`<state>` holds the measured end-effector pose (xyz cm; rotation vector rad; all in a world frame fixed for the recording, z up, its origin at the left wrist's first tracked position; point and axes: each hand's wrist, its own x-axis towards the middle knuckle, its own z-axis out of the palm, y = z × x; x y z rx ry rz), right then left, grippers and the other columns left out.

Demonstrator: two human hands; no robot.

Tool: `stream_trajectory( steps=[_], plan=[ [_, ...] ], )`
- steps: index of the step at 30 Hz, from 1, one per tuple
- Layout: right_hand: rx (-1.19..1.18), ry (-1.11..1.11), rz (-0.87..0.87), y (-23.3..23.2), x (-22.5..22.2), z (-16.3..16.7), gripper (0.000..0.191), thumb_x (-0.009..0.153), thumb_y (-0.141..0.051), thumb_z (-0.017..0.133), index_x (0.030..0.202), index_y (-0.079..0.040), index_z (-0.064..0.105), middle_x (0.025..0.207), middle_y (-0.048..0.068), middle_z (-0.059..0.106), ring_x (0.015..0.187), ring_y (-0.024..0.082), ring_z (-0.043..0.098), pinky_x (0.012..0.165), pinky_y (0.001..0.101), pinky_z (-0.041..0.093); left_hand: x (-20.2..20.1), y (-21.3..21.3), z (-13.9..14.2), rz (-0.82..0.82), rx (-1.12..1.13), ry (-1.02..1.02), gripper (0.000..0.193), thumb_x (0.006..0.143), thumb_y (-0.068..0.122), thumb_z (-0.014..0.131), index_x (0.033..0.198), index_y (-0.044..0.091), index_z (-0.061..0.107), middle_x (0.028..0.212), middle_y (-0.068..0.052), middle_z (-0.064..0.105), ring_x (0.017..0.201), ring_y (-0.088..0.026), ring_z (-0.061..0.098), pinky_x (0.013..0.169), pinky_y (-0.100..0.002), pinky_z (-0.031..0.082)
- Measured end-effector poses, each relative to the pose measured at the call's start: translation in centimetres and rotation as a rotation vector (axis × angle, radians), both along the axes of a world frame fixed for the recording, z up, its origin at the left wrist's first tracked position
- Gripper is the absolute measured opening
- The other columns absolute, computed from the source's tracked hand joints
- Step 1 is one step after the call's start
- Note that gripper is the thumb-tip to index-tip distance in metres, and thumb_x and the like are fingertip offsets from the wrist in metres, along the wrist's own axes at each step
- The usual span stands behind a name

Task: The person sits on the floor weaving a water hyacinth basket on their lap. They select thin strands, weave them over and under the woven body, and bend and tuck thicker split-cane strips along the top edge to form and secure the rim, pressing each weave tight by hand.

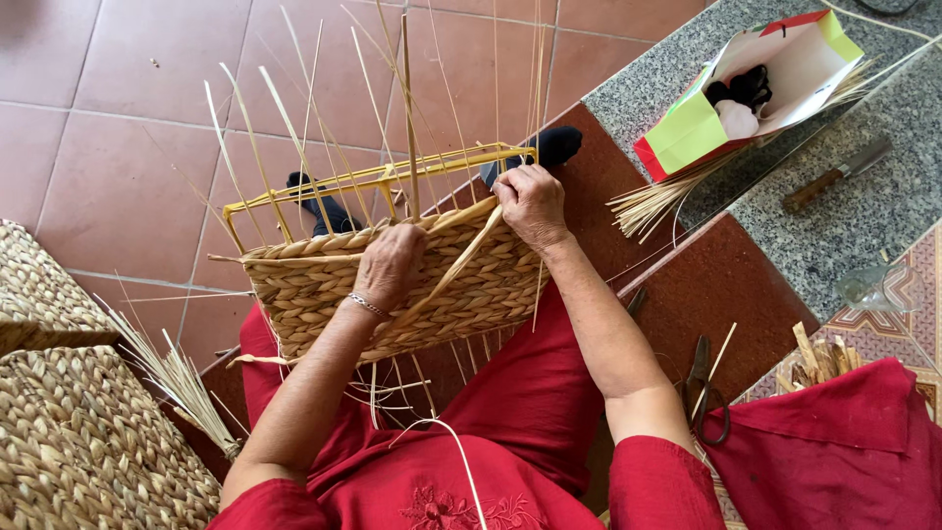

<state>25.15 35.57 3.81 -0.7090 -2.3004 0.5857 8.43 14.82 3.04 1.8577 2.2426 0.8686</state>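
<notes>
While both hands weave, the paper bag (775, 83) holds dark cloth.

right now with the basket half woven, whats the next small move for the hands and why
Probably the right hand draws the flat strand snug along the top row of the basket while the left hand braces the wall: the strand lies slack and slanted, and bare upright stakes rise above.

We see basket (392, 285) of rough braided straw, frame (383, 179) glossy yellow metal; floor (128, 128) matt red tile.
</notes>
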Motion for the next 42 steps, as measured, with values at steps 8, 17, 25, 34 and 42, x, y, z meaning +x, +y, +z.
stream_trajectory(
  steps=[8, 17, 25, 34, 42],
  plan=[
    [0.275, 0.012, 0.160, -1.1, -1.0, 0.6, 0.014, 0.090, 0.005, 0.067, 0.099, -0.006, 0.066, 0.095, 0.013, 0.069, 0.094, 0.026, 0.071, 0.082, 0.0336, 0.060, 2.4, -2.3, 4.6, -0.037, -0.160, 0.317, 0.028, 0.073, 0.036, 0.079, 0.087, 0.015, 0.067, 0.146, -0.019, 0.047, 0.137, -0.036, 0.037, 0.111, -0.061, 0.023],
    [-0.291, -0.135, 0.425, 0.9, 1.0, 2.4, 0.032, 0.082, -0.002, 0.074, 0.113, -0.004, 0.072, 0.100, 0.012, 0.076, 0.090, 0.024, 0.069, 0.083, 0.0364, 0.059, -1.1, 0.1, 5.0, 0.347, 0.270, 0.544, 0.017, 0.092, 0.006, 0.067, 0.099, 0.021, 0.072, 0.153, -0.016, 0.049, 0.141, -0.031, 0.043, 0.119, -0.055, 0.016],
    [-0.246, -0.185, 0.261, 0.4, 0.5, 1.8, 0.009, 0.095, -0.006, 0.065, 0.103, -0.006, 0.069, 0.086, 0.011, 0.067, 0.082, 0.027, 0.064, 0.079, 0.0405, 0.054, 3.3, 5.7, 1.2, 0.060, 0.132, 0.436, 0.019, 0.086, 0.008, 0.061, 0.103, 0.006, 0.069, 0.096, -0.009, 0.063, 0.092, -0.025, 0.060, 0.075, -0.040, 0.050],
    [-0.252, -0.190, 0.244, 0.7, 0.5, 1.6, 0.007, 0.098, -0.008, 0.064, 0.105, -0.009, 0.067, 0.086, 0.011, 0.066, 0.082, 0.028, 0.064, 0.077, 0.0414, 0.053, 2.6, 11.7, 1.4, 0.192, 0.051, -0.306, 0.019, 0.096, 0.024, 0.064, 0.095, 0.005, 0.067, 0.078, -0.010, 0.070, 0.064, -0.023, 0.067, 0.058, -0.036, 0.055],
    [-0.219, 0.002, 0.204, -0.7, -0.2, 1.8, 0.008, 0.092, -0.006, 0.070, 0.099, -0.009, 0.067, 0.091, 0.007, 0.068, 0.083, 0.023, 0.069, 0.074, 0.0371, 0.058, 3.7, 6.7, 0.2, 0.356, 0.237, -1.752, 0.033, 0.101, 0.025, 0.049, 0.095, -0.001, 0.070, 0.088, -0.013, 0.079, 0.084, -0.022, 0.079, 0.078, -0.032, 0.064]
  ],
)
